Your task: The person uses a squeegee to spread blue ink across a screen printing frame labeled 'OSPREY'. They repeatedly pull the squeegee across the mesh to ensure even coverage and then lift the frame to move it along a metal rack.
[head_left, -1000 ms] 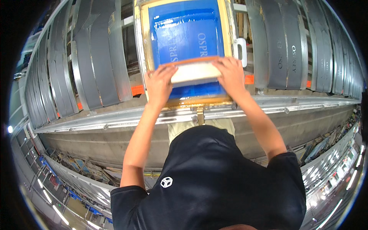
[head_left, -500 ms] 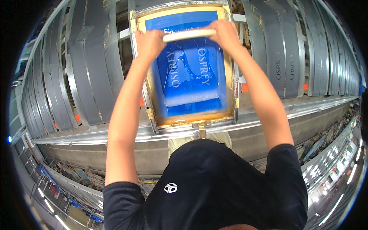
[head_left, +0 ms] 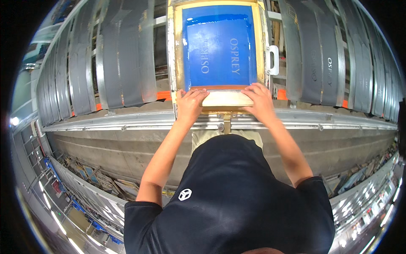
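A wooden squeegee [head_left: 227, 98] with a reddish-brown blade edge lies across the near end of a screen-printing frame [head_left: 171, 46]. My left hand [head_left: 191, 105] grips its left end and my right hand [head_left: 259, 101] its right end, fingers over the top. Beyond the blade stretches the blue mesh [head_left: 219, 51], with two pale columns of lettering running lengthwise. Glossy wet ink lines the mesh's far edge and sides. The undersides of both hands are hidden.
Grey fabric pieces on metal-edged boards stand in rows to the left [head_left: 120, 51] and right [head_left: 315, 51], some with printed lettering. A white handle [head_left: 274, 60] juts from the frame's right side. A long metal rail [head_left: 156, 119] crosses between my body and the boards.
Both hands have drawn the squeegee from the far part of the mesh to its near end. The pooled ink streaks over the lettering have been wiped away, and the frame sits higher in view.
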Motion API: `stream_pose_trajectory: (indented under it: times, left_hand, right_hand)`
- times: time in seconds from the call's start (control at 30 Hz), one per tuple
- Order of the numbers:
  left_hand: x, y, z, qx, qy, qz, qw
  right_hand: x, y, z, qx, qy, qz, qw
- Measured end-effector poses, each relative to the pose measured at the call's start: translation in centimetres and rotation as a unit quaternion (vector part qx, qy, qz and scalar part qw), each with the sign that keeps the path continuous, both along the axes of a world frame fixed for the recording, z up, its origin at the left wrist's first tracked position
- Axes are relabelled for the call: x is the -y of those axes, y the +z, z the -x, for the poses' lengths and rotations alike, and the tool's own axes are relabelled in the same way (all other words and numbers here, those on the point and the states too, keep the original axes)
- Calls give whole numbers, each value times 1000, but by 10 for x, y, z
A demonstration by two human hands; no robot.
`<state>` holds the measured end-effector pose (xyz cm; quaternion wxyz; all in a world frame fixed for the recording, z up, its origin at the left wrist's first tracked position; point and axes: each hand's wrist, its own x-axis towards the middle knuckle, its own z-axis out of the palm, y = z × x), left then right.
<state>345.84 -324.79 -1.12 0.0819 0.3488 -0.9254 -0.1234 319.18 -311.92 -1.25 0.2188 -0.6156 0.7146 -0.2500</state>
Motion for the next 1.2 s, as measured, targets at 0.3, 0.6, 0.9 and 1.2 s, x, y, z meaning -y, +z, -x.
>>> stream_pose_trajectory:
  times: [0.3,0.6,0.9,1.2]
  left_hand:
    - [-18,-12,-10,-32,-36,-17,999]
    - [6,10,-97,-37,3,15,999]
    - [141,11,-339,52,36,9,998]
    - [149,-17,-376,12,15,0,1000]
  right_hand:
    - [111,-79,137,84,-310,45,946]
    - [174,-36,35,42,-310,154,937]
    - [282,-47,-247,181,-292,188,920]
    - [296,-66,-278,118,-333,143,924]
